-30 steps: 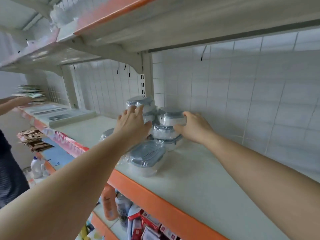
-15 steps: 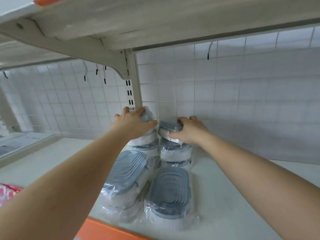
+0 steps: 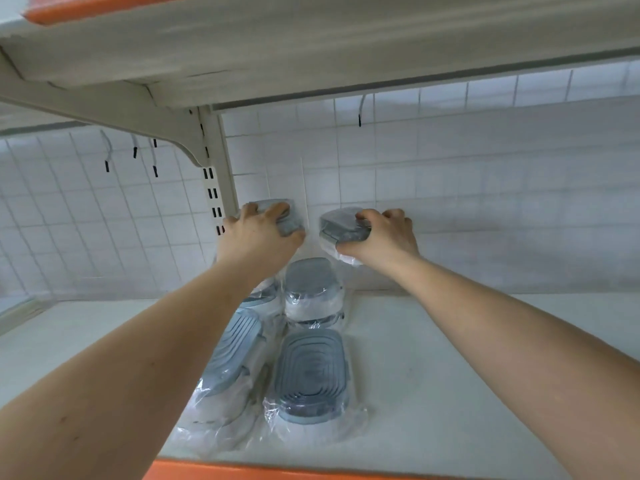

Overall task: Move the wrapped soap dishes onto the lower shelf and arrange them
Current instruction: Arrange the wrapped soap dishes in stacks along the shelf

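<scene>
Both hands are raised near the back of the shelf [image 3: 450,375], each grasping one wrapped soap dish. The left hand [image 3: 258,239] curls its fingers over the grey lid of the left dish [image 3: 289,216], held just in front of the slotted upright post [image 3: 216,188]. The right hand [image 3: 386,237] grips the right dish [image 3: 341,226] from its right side, thumb under, fingers over the top. The two held dishes are apart, with a narrow gap of tiled wall [image 3: 450,188] showing between them – both sit clear above the dishes below.

On the shelf, a stack of wrapped dishes [image 3: 313,289] stands near the wall, with another stack to its left mostly hidden by the left forearm. In front lie two more: a tilted front-left dish [image 3: 232,355] leaning on its neighbour, and a front-right dish [image 3: 311,372] lying flat, lid up, its loose plastic wrap reaching close to the orange shelf edge [image 3: 311,471].

The white shelf surface is open to the right of the dishes (wide, all the way to the wall) and to the left as well. The upper shelf [image 3: 311,46] hangs close overhead.
</scene>
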`<act>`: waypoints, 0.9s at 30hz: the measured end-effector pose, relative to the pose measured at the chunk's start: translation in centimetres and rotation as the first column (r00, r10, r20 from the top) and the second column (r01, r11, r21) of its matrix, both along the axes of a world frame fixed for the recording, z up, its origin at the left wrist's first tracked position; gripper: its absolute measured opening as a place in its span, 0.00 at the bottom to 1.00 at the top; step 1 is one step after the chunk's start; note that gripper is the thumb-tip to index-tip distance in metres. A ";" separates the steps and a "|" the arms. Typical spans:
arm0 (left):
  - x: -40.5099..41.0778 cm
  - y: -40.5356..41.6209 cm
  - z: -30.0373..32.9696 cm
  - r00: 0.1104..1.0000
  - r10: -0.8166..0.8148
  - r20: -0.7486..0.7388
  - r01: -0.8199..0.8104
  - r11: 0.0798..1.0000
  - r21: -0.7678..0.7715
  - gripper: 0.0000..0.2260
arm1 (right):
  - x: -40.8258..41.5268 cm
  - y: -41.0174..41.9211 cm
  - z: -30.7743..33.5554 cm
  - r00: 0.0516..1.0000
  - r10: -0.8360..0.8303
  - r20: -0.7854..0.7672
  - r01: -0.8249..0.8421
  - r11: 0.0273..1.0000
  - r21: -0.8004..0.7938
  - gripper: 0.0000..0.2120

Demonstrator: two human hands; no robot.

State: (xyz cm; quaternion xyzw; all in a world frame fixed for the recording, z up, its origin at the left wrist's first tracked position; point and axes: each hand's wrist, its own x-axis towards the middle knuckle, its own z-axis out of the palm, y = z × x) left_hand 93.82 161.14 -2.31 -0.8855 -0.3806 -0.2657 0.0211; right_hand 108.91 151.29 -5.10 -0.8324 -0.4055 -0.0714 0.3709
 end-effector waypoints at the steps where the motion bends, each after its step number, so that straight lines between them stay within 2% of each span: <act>1: 0.8 -0.6 0.1 1.000 -0.025 0.013 0.025 1.000 -0.002 0.24 | 0.5 -1.2 0.4 1.000 -0.028 0.009 0.028 1.000 0.010 0.31; 9: 10.3 -9.4 -0.4 0.941 -0.334 0.059 0.336 0.941 -0.029 0.25 | 5.6 -13.5 1.4 0.944 -0.326 0.052 0.324 0.945 0.045 0.32; 16: 18.9 -23.9 -0.6 0.809 -0.585 0.063 0.588 0.804 -0.087 0.25 | 10.2 -30.0 0.6 0.835 -0.550 0.035 0.548 0.835 0.057 0.30; 20: 22.4 -33.4 -0.8 0.745 -0.663 0.078 0.667 0.738 -0.103 0.24 | 12.7 -39.7 0.5 0.773 -0.633 0.039 0.631 0.774 0.054 0.32; 27: 30.9 -49.3 -1.1 0.643 -0.763 0.067 0.766 0.637 -0.093 0.27 | 17.5 -56.8 0.8 0.698 -0.714 0.060 0.712 0.700 0.049 0.30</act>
